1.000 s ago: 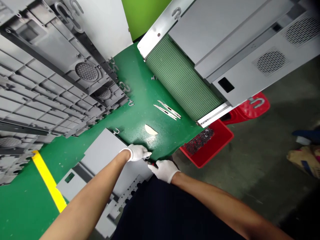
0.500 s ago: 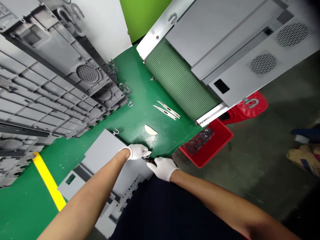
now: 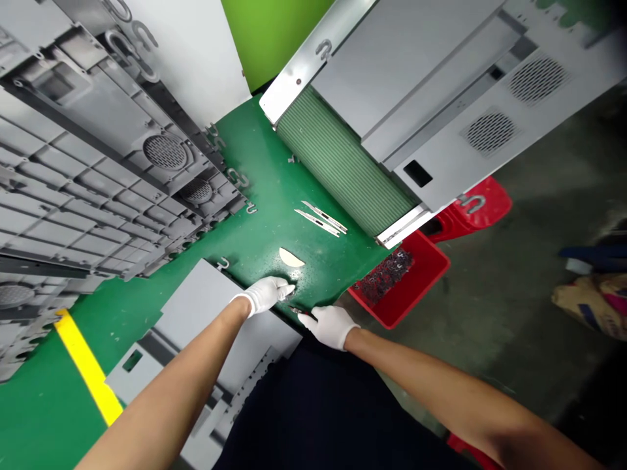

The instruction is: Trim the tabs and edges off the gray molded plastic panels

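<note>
My left hand [image 3: 268,294], in a white glove, is closed at the far edge of a grey plastic panel [image 3: 210,307]. Its fingertips pinch a small grey plastic piece [image 3: 289,296], mostly hidden under them. My right hand [image 3: 333,326], also gloved, grips cutting pliers; the dark jaws [image 3: 294,309] point left toward the left fingertips, with a gap between, and a bit of red handle shows. The panel lies partly against my dark clothing. Beyond the hands, a pale half-round piece [image 3: 291,257] and two slim pen-like cutters [image 3: 321,219] rest on the green tabletop [image 3: 264,228].
At right, a ribbed green conveyor belt [image 3: 343,163] carries a large grey panel [image 3: 416,85]. Below its end stands a red bin [image 3: 416,294] containing many small dark pieces. Several grey panels [image 3: 98,156] with hook-shaped bits stand at left. Yellow tape [image 3: 88,365] marks the tabletop.
My hands have drawn slightly apart, with the pliers' jaws now away from the left fingertips. The grey panel on the belt shows farther left, and the whole view has shifted a little.
</note>
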The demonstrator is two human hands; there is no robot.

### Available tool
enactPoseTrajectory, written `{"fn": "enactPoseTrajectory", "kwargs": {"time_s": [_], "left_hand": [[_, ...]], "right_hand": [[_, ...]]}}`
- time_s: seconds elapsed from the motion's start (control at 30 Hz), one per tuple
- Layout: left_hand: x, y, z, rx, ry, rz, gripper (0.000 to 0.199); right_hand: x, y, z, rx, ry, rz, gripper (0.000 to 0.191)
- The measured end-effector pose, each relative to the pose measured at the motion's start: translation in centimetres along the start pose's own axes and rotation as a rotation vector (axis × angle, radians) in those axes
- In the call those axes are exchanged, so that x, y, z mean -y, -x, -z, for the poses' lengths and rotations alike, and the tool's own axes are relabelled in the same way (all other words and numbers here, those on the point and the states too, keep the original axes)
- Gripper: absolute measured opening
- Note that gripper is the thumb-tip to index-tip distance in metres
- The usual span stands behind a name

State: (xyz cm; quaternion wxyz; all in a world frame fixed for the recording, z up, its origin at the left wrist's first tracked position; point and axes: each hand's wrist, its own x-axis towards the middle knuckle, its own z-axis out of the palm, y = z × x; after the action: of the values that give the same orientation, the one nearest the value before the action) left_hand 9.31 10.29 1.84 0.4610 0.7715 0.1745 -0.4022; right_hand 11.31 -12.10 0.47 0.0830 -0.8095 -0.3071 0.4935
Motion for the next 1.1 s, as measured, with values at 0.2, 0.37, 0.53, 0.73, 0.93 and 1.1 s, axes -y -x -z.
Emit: {"fn": "enactPoseTrajectory", "kwargs": {"time_s": [0.2, 0.37, 0.53, 0.73, 0.93, 1.1], "left_hand": [[-10.1, -0.2, -2.4, 0.098, 0.391, -0.298, 0.045], [-8.3, 0.1, 2.6, -0.31, -0.125, -0.259, 0.045], [2.9, 2.3, 11.2, -0.743, -0.551, 0.399, 0.061], [7.6, 3.5, 13.1, -0.25, -0.187, 0.27, 0.053], [7.1, 1.2, 11.0, -0.249, -0.216, 0.235, 0.05], [8.4, 1.8, 10.8, -0.239, 0.009, 0.108, 0.052]], "right_hand": [[-2.0, 1.3, -1.3, -0.134, -0.175, -0.141, 0.076], [-2.3, 1.9, -1.3, -0.189, -0.273, -0.18, 0.077], [-1.9, 2.1, -0.9, -0.185, -0.292, -0.14, 0.076], [1.7, -0.4, 0.8, -0.139, -0.221, -0.002, 0.084], [7.0, -5.1, 2.4, -0.054, -0.167, 0.073, 0.088], [10.3, -8.1, 1.7, -0.011, -0.181, 0.114, 0.086]]}}
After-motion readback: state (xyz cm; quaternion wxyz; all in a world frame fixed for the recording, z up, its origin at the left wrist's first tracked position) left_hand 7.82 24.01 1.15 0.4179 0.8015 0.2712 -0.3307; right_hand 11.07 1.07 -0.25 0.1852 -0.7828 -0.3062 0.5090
